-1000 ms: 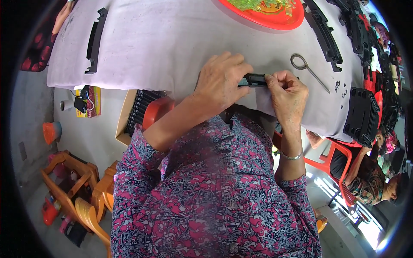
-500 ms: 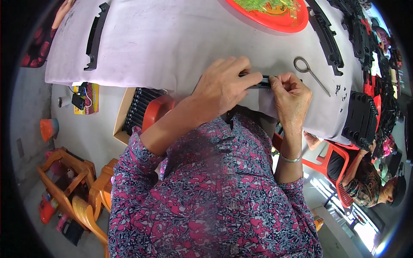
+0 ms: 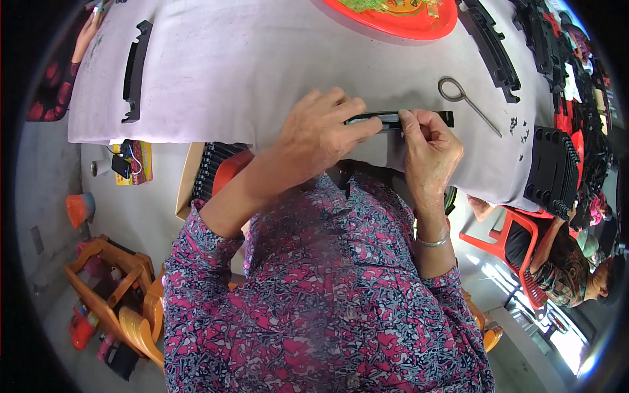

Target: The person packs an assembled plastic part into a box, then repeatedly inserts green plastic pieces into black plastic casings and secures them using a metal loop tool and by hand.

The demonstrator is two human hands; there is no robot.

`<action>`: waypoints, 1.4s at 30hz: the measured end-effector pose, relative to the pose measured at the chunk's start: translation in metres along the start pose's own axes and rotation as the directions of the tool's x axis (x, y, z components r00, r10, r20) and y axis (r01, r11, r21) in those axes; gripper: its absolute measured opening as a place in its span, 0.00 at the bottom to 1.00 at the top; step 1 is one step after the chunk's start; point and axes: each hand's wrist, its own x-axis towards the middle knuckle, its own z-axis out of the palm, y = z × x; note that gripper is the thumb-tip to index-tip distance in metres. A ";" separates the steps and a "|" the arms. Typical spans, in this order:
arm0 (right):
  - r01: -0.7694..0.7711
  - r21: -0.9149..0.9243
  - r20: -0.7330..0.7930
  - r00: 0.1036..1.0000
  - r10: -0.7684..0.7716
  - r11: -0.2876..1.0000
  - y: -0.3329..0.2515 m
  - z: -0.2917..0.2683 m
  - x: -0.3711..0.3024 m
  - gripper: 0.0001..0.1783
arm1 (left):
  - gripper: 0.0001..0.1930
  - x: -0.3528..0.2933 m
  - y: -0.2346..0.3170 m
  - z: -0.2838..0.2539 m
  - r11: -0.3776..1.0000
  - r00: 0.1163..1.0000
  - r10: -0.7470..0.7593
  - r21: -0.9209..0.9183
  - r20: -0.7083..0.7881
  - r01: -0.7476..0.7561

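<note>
Nearest to the person's body, close to the near edge of the pale tablecloth (image 3: 216, 72), a long narrow black plastic strip (image 3: 391, 118) lies crosswise between the two hands. The right hand (image 3: 432, 154) pinches it toward its right end, with the thumb on the near side and the other fingers curled behind; a short piece of the end sticks out past them. The left hand (image 3: 321, 131) has thumb and forefinger narrow about the left part, but I cannot tell if they press on it.

I judge the strip to be light and rather stiff, smooth enough to slip a little under dry fingertips. Its walls look thin, so a hard squeeze or a twist at the middle could bend or crack it. The better hold is, I think, a gentle pinch near each end, on the long edges, leaving the hollow side free.

A little farther, to the right, stand a stack of black slotted parts (image 3: 552, 167), some small black bits (image 3: 514, 124) and a metal rod with a ring handle (image 3: 481, 116). Farther still, one black notched bracket (image 3: 136, 72) lies at left, another black bracket (image 3: 490, 49) at right, and a red tray (image 3: 429, 34) with yellow-green pieces between them.
</note>
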 end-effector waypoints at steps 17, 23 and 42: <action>0.028 -0.120 0.228 0.974 0.000 0.992 -0.006 -0.012 -0.012 0.23 | 0.19 -0.004 0.003 0.001 0.997 1.000 -0.010 0.075 0.012 0.009; -0.021 0.016 0.146 0.989 0.019 1.000 0.005 -0.013 -0.012 0.23 | 0.20 -0.006 0.002 0.007 0.998 1.000 -0.028 0.052 -0.011 0.029; 0.721 -0.234 0.352 0.688 -0.634 0.652 0.011 -0.010 0.010 0.16 | 0.16 -0.008 -0.001 0.007 0.998 0.996 -0.058 -0.025 -0.064 0.057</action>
